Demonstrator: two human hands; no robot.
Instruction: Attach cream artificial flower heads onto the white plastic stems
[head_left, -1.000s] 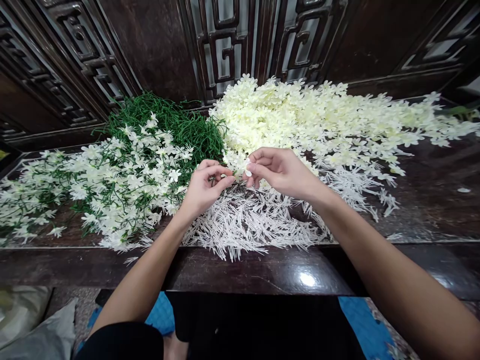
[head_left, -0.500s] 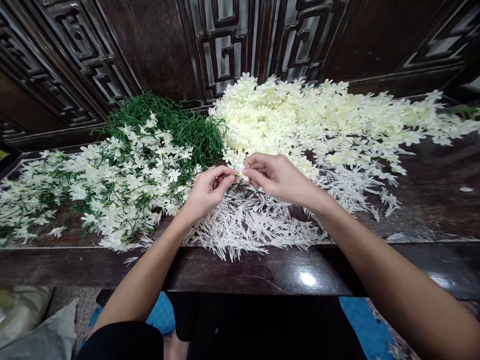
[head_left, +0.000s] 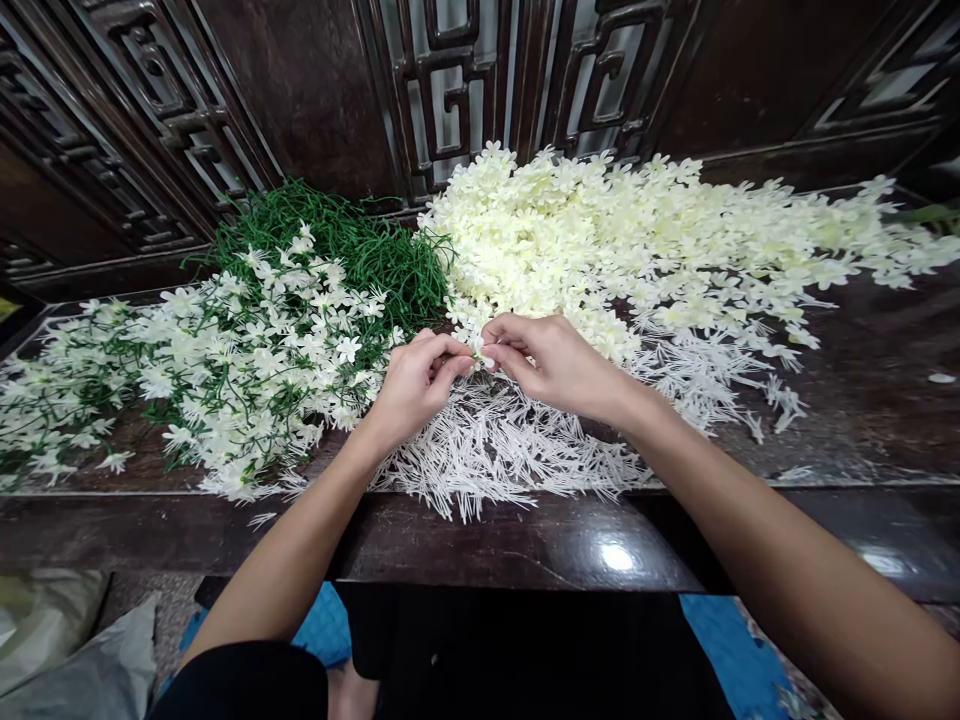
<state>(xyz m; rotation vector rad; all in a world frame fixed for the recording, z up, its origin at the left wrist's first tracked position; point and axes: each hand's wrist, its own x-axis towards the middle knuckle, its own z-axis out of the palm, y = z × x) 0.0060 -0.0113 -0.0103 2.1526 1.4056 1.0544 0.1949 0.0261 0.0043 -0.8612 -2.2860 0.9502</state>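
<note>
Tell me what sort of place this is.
Probably a room in a home, perhaps doubling as a craft workspace: carved dark-wood latticework, a glossy dark-brown wooden surface, and a loose heap of cream artificial-looking blossoms.

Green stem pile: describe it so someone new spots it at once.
Across the top of the head view stands the dark carved wooden panel. Near its foot, left of centre, the green stem pile lies partly behind the white flowers and left of the pale yellow blossoms. It alone is a heap of thin, tangled green strands without petals.
</note>
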